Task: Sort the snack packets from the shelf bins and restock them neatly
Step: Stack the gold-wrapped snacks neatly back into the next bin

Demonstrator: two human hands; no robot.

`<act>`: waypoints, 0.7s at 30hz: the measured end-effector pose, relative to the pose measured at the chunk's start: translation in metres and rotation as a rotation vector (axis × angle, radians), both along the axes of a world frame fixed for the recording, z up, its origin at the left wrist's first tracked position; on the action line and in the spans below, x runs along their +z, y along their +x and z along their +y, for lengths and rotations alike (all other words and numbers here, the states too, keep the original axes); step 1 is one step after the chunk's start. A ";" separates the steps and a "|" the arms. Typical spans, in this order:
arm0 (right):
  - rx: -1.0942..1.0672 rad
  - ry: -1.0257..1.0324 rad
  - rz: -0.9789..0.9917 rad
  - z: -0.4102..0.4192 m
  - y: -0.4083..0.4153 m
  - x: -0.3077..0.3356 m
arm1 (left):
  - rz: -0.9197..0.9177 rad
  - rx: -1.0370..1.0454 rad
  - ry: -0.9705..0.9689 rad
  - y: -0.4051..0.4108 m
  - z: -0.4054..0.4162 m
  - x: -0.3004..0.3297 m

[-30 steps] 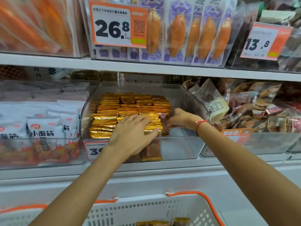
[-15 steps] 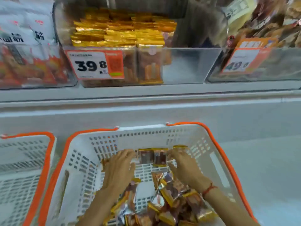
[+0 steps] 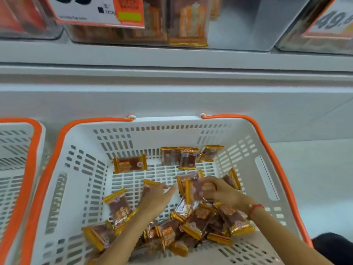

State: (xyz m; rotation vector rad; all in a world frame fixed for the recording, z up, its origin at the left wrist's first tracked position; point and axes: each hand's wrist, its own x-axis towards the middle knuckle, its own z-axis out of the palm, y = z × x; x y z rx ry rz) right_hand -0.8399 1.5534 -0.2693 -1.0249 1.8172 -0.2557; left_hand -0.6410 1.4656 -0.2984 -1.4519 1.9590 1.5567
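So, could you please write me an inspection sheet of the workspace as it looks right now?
Surface: white basket with orange rim on the floor below the shelf.
Job's things: gold-edged snack packets heaped at the near side; loose ones by the far wall, e.g. one packet.
Clutter: second basket at the left edge.
Grips: left hand reaching over the packets, fingers relaxed; right hand pinching a bunch of packets.
Cables: nothing seen.
Surroundings: clear shelf bin holding upright packets, price tag, another price tag on the bin to the right.
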 end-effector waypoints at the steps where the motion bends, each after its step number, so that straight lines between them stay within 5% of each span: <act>1: -0.098 -0.081 -0.122 -0.003 0.004 0.006 | 0.082 0.102 0.275 -0.010 0.002 0.011; 2: -0.176 -0.138 -0.278 -0.006 0.009 0.010 | 0.179 0.213 0.461 -0.017 0.005 0.021; 4: -0.158 -0.252 -0.340 -0.012 0.019 0.010 | 0.389 0.488 0.493 -0.023 0.010 0.034; 8: 0.276 -0.293 0.156 -0.012 0.027 -0.023 | 0.445 0.849 0.222 -0.003 -0.001 0.037; 11: 0.796 -0.190 0.646 0.000 0.029 -0.049 | 0.421 0.851 0.261 0.020 -0.016 0.036; 14: 0.960 -0.315 0.747 0.002 0.028 -0.045 | 0.409 0.769 0.336 0.035 -0.020 0.042; 17: 0.649 -0.268 0.586 0.007 0.015 -0.030 | 0.401 0.762 0.358 0.042 -0.016 0.042; 19: 0.237 -0.140 0.203 0.002 0.006 -0.008 | 0.372 0.695 0.299 0.040 -0.012 0.043; 21: 0.090 -0.040 -0.187 -0.008 -0.005 0.022 | 0.357 0.594 0.231 0.036 -0.011 0.049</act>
